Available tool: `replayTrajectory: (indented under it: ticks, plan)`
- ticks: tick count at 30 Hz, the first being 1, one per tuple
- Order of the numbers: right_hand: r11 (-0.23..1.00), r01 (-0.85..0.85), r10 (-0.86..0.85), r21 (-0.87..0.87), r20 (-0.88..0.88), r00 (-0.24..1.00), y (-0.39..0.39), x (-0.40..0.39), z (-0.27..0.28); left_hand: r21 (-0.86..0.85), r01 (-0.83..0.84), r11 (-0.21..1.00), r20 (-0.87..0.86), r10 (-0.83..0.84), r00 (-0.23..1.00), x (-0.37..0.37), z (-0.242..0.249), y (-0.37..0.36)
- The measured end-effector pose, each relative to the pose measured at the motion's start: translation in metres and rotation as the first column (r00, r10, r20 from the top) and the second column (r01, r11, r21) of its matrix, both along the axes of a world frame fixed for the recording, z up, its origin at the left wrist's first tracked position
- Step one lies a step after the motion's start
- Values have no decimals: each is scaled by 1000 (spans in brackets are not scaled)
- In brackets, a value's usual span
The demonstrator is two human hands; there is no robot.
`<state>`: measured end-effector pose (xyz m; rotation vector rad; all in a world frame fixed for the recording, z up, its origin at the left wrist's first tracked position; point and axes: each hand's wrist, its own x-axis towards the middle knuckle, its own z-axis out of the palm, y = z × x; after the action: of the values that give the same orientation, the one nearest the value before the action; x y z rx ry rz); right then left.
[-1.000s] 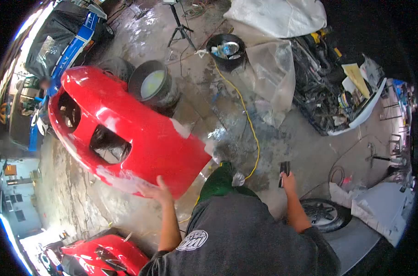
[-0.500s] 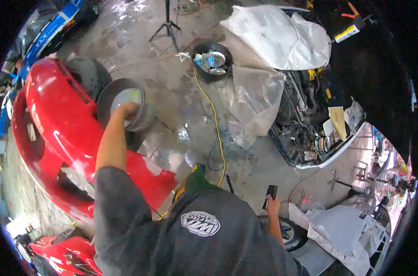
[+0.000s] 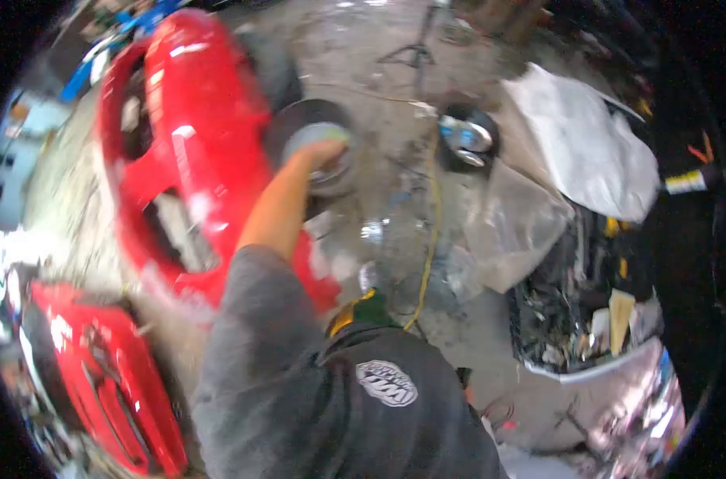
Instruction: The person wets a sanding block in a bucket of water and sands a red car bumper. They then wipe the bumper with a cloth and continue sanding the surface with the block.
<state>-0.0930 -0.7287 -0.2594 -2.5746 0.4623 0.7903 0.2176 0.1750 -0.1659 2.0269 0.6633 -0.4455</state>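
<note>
My left hand point(image 3: 326, 153) reaches over a dark bucket point(image 3: 280, 126) beside a red car bumper point(image 3: 193, 136). Under the fingers is something pale and rounded with a greenish patch; motion blur hides whether they grip anything. My right hand point(image 3: 469, 394) shows only as a sliver past the edge of my dark shirt. A bit of the black block point(image 3: 463, 375) it holds sticks out there; the rest of the hand is hidden.
A yellow cord point(image 3: 435, 231) runs along the wet floor to a black tub point(image 3: 458, 164) of bottles. To the right stands a car with an exposed engine bay point(image 3: 570, 295), partly under white sheeting point(image 3: 590, 144). Another red part point(image 3: 111, 375) lies lower left, a tripod point(image 3: 417, 54) at the back.
The whole view has swung, so the bumper, bucket and car appear farther right. My left hand stays at the bucket. My right hand and the black block have mostly slipped behind my shirt.
</note>
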Motion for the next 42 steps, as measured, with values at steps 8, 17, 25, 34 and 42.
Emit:
replayTrajectory:
  ticks: [8,17,25,34,42]
  plan:
    - [959,-8,-86,282,319,944,55,134,90,244,-381,892,671,128,730,-240,231,-66]
    - [948,-310,290,75,199,936,17,47,78,792,-587,-169,610,275,743,-431,196,28]
    - [829,-546,549,-122,-9,836,-86,-29,55,961,-263,-81,266,30,963,-461,175,-78]
    - [912,-408,407,-34,191,893,-35,-11,116,877,-452,165,439,106,892,-490,52,-180]
    - [913,-406,408,-43,140,902,5,-28,155,750,-541,382,491,227,841,-525,-46,-273]
